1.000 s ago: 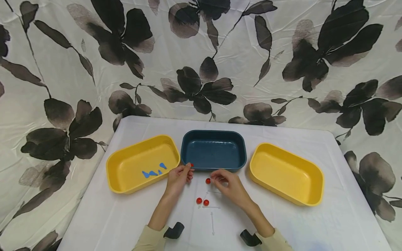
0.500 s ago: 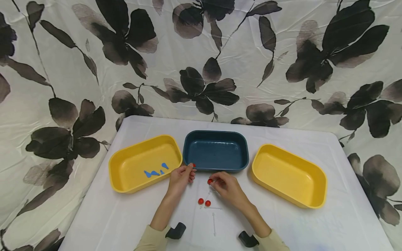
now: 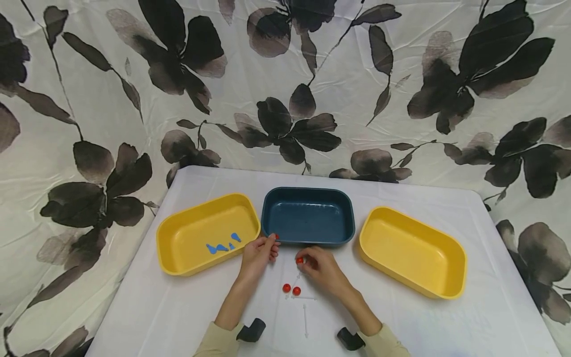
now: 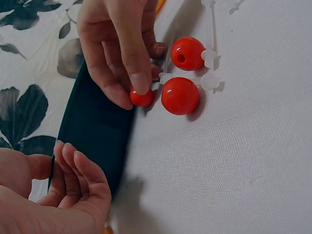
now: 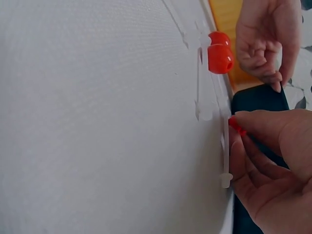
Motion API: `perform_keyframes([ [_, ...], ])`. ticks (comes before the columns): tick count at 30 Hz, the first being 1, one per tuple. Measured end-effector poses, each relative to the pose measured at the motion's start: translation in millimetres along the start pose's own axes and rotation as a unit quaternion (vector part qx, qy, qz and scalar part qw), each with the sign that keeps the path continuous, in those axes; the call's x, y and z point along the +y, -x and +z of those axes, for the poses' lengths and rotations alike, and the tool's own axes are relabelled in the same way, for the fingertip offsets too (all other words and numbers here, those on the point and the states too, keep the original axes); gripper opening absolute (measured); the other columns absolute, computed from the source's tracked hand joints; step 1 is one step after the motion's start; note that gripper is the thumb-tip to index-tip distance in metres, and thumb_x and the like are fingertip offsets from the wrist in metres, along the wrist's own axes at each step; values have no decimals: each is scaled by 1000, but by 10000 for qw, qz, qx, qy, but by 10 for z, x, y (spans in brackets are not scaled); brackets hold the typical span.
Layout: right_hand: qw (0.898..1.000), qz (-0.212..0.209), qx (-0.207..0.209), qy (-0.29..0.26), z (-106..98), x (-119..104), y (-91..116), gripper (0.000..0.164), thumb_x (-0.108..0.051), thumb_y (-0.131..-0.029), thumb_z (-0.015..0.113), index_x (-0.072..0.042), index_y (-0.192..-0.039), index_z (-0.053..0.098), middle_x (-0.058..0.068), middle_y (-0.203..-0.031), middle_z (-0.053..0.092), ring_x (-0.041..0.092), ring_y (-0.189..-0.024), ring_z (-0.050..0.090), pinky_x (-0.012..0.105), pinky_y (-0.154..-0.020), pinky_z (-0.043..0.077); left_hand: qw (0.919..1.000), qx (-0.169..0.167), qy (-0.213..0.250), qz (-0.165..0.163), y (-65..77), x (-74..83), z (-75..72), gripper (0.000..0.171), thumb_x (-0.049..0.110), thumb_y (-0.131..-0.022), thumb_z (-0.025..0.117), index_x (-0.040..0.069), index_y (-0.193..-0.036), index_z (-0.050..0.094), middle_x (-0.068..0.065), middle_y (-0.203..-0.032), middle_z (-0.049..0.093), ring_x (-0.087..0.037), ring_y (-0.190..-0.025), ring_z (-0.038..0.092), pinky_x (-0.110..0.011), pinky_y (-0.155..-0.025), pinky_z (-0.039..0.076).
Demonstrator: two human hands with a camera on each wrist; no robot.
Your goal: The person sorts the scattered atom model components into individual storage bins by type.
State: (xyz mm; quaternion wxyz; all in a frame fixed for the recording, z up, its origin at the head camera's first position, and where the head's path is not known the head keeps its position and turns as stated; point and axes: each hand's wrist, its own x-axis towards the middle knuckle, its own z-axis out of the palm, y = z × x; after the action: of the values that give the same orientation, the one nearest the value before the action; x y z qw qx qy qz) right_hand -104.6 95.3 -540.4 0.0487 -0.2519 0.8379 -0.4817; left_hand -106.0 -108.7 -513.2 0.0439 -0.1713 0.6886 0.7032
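Observation:
My right hand (image 3: 323, 267) pinches a red bead (image 4: 141, 96) between thumb and fingertips, just in front of the dark blue tray (image 3: 308, 238). A translucent plastic rod (image 5: 225, 151) lies close beside those fingers. At the tray's near left corner, my left hand (image 3: 258, 253) has its thumb and forefinger together on the rim, the other fingers curled. A small red patch (image 3: 276, 236) shows past that thumb; whether it is a bead in the hand or in the tray is unclear. Two more red beads, one (image 4: 180, 96) beside another (image 4: 186, 52) with a hole, lie on the table.
Thin translucent rods with knobbed ends, such as one rod (image 3: 305, 321), lie between my forearms. On the left, a yellow tray (image 3: 178, 225) contains several blue teardrop-shaped pieces (image 3: 218, 248). Another yellow tray (image 3: 412, 253) stands on the right. Floral cloth (image 3: 308, 64) hangs behind the table.
My right fingers have closed more around the red bead near the tray. The left hand keeps its place at the corner. The whole view has shifted slightly.

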Motion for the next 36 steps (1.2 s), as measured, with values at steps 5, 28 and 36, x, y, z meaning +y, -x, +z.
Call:
perform_keyframes([
  [5, 10000, 33, -59, 42, 6, -10, 8, 17, 2, -91, 75, -3, -107, 72, 7, -97, 68, 16, -82, 59, 23, -73, 53, 10000, 19, 1, -30, 12, 4, 6, 34, 21, -107, 58, -10, -98, 69, -6, -74, 63, -14, -66, 57, -17, -59, 52],
  [28, 9995, 17, -271, -143, -292, -343, -16, 18, -5, -94, 75, -6, -111, 73, 0, -101, 71, 12, -86, 62, 28, -83, 59, 10000, -60, -1, -46, 18, 19, -9, 38, 26, -107, 59, -10, -103, 70, -7, -78, 64, -13, -68, 57, -17, -60, 52],
  [36, 9996, -164, -140, -166, -413, -377, -144, 16, -9, -93, 77, -6, -109, 74, 0, -96, 71, 14, -84, 63, 27, -80, 59, 9999, -29, -69, -93, 15, 14, 0, 36, 25, -107, 58, -9, -101, 70, -8, -79, 65, -12, -67, 57, -17, -59, 52],
])
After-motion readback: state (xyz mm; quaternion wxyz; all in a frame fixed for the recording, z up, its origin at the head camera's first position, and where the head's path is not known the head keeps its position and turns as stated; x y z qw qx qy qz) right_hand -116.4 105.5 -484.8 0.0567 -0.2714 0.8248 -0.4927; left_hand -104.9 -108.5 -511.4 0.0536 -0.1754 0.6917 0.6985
